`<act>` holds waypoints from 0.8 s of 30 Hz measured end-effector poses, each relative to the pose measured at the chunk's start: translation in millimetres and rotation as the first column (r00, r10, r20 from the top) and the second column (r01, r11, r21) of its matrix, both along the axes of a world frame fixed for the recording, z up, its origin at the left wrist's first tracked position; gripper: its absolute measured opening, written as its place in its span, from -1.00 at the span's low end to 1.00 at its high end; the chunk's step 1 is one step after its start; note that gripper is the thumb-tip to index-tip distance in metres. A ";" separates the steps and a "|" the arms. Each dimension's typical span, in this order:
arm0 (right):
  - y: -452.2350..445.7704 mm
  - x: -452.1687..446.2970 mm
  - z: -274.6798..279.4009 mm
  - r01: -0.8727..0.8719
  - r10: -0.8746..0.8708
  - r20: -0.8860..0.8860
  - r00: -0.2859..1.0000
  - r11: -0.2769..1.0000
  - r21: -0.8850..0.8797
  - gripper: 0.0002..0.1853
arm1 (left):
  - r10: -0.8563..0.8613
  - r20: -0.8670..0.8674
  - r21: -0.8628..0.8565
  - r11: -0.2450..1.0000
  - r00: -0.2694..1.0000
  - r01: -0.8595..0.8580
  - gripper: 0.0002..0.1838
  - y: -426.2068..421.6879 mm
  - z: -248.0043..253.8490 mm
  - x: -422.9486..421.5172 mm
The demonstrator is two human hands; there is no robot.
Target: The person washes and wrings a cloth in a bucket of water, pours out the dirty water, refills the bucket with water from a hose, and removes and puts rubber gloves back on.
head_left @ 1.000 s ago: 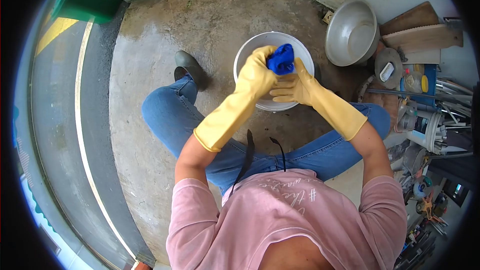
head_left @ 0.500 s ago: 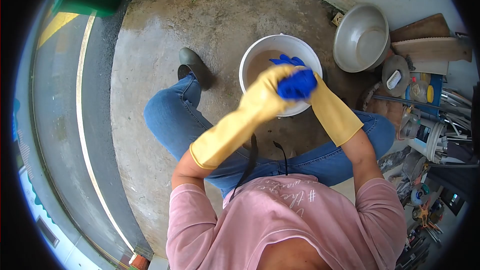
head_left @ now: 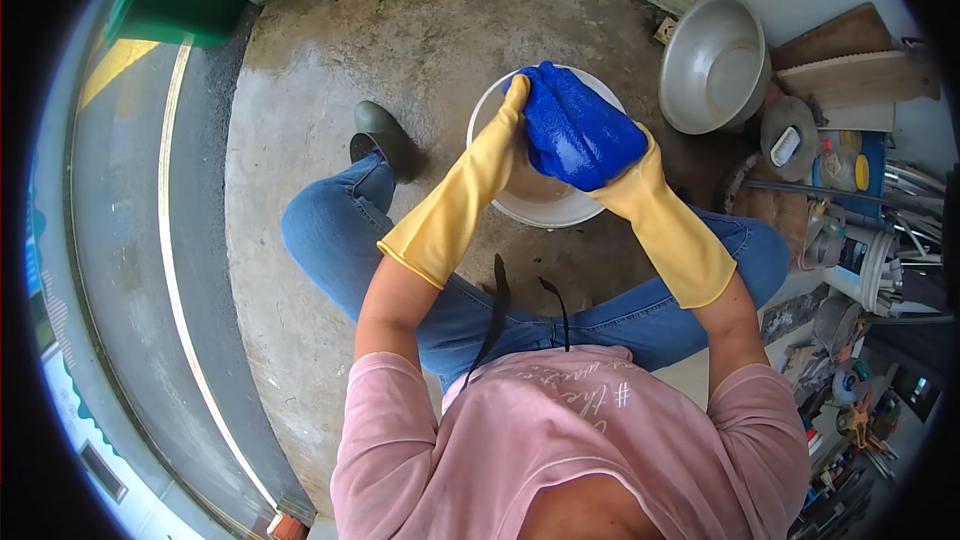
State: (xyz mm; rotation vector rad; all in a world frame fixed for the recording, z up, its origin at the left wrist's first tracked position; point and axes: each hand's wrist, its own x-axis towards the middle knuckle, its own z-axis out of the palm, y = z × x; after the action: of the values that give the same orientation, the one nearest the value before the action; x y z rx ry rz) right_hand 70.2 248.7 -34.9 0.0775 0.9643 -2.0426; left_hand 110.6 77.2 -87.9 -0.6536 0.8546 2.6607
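Observation:
A wet, shiny blue work glove (head_left: 580,135) is stretched out between my hands above a white bucket (head_left: 484,105). My left hand (head_left: 507,120), in a long yellow rubber glove, grips its left side, with the thumb near the top edge. My right hand (head_left: 630,180), gloved the same way, holds the lower right side; most of its fingers are hidden behind the blue glove. Cloudy brownish water (head_left: 540,185) shows inside the bucket below.
A metal basin (head_left: 715,65) leans near the wall, beside wooden boards (head_left: 850,75). A white brush (head_left: 785,146) lies on a round grey surface. Bottles, a bucket (head_left: 868,265) of rods and other clutter crowd the right. My rubber boot (head_left: 380,135) rests on wet concrete.
The blue glove was bunched up between my hands, its fingers sticking out over the bucket. Now it is spread wider, and my hands have moved apart, the left one forward and leftward.

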 end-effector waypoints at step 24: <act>-25.3 0.4 -105.9 -0.021 0.845 -0.359 0.395 0.399 0.917 -0.41 | 0.086 0.202 -0.662 0.746 0.976 0.071 -0.59 17.5 2.4 -10.5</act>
State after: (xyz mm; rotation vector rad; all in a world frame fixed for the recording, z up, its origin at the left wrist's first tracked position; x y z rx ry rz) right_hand 70.6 223.4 -140.7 -0.7108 2.1760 -0.7240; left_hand 100.1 94.7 -85.5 -1.0814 1.7557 2.1695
